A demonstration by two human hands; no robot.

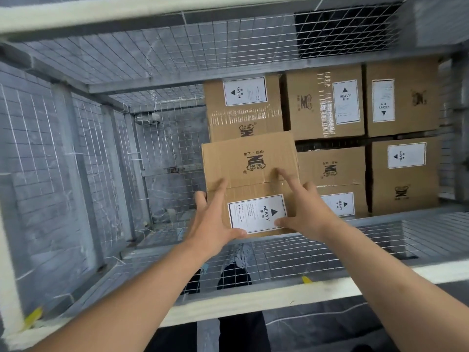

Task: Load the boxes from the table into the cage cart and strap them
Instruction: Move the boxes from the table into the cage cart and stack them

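Note:
I look straight down into the wire-mesh cage cart (253, 298). A brown cardboard box (250, 168) with a white HEAVY label lies in its middle, higher than the boxes around it. My left hand (213, 219) rests with spread, straight fingers on the box's near-left corner, thumb under the near edge. My right hand (302, 207) lies flat on the near-right part of the top, fingers spread over the tape and label. Several more labelled boxes (327, 102) fill the right half of the cart.
The left half of the cart (167, 174) holds no boxes; mesh walls (50, 158) close it in on all sides. The cream-coloured top rail (253, 301) runs across below my forearms. My legs and shoes show through the near mesh.

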